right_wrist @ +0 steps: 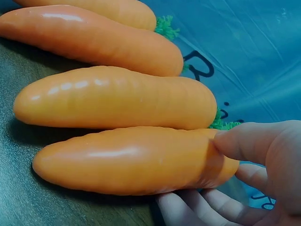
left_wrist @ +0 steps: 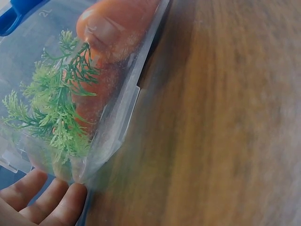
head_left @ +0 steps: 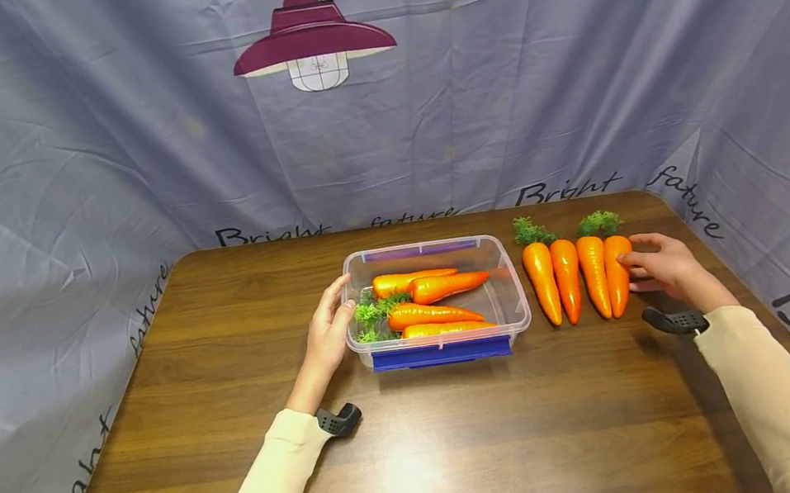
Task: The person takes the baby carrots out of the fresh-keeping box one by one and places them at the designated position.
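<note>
A clear plastic container (head_left: 441, 344) with blue latches holds several orange carrots (head_left: 448, 285) with green tops. My left hand (head_left: 326, 326) rests against its left end, and in the left wrist view the fingertips (left_wrist: 70, 197) touch the outside wall. To the right of the container, more carrots lie in a row on the table, tips toward me. My right hand (head_left: 668, 269) grips the rightmost carrot (head_left: 619, 279) near its top. The right wrist view has the thumb (right_wrist: 235, 139) over this carrot (right_wrist: 127, 160) and the other fingers along its side.
The wooden table (head_left: 421, 443) ends at a grey curtain (head_left: 422, 110) printed with lamps and lettering. Next to the gripped carrot lies another carrot (head_left: 594, 278), with two more (head_left: 542, 285) further left, close to the container's right end.
</note>
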A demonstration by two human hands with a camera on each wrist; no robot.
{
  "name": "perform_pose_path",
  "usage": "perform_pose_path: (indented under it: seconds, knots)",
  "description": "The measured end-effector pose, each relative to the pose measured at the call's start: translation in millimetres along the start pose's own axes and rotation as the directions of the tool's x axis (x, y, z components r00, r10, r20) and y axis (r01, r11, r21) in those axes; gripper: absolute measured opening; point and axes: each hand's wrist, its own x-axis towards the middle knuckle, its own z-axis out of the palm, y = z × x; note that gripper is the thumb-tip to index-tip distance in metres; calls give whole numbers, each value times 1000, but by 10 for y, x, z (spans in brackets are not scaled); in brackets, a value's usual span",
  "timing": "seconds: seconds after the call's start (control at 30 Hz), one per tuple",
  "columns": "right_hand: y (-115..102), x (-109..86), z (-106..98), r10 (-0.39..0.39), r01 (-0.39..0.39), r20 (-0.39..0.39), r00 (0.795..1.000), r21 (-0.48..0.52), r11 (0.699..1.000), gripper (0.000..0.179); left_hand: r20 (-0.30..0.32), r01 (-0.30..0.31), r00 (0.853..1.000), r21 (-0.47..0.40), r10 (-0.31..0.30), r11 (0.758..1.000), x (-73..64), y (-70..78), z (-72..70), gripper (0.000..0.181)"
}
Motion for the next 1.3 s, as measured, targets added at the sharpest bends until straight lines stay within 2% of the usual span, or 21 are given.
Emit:
perform_pose_path:
  seconds: [0.17, 0.3, 0.47, 0.77, 0.9, 1.03, 1.1, 1.2, 1.3]
  knots:
    - [-2, -7, -23, 1, -1, 2, 1000, -6, 1000, 84, 1, 5, 1000, 6, -5, 1000, 1, 3, -1, 47]
    - [-23, -15, -43, -5, 4, -37, 999, -30, 1000, 82, 1, 1, 1000, 4, -1, 1000, 4, 4, -4, 47]
    - [-85, -29, -61, -50, 43, -107, 993, -71, 997, 79, -6, -3, 1000, 6, 3, 1000, 7, -1, -11, 47]
    - [-276, -54, 1, -100, 91, -123, 987, -74, 993, 74, 2, 6, 1000, -4, -6, 1000, 6, 16, -3, 48]
    - [-462, -89, 160, -157, 153, -84, 984, -51, 987, 56, 4, -2, 1000, 7, 2, 1000, 5, 12, -4, 48]
    - [-710, -131, 394, -217, 214, -15, 976, -95, 972, 56, 1, -6, 1000, 3, 6, 1000, 5, 5, -7, 47]
    - [-838, -166, 538, -240, 241, 31, 970, -116, 963, 64, 1, -4, 1000, -1, 4, 1000, 6, -3, -5, 47]
    - [-1016, -229, 787, -278, 290, 109, 955, -119, 950, 64, 4, -5, 1000, 7, 5, 1000, 10, -12, -1, 47]
    - [-1173, -293, 1053, -314, 343, 202, 927, -127, 931, 60, 2, -3, 1000, 11, 3, 1000, 16, -14, 3, 47]
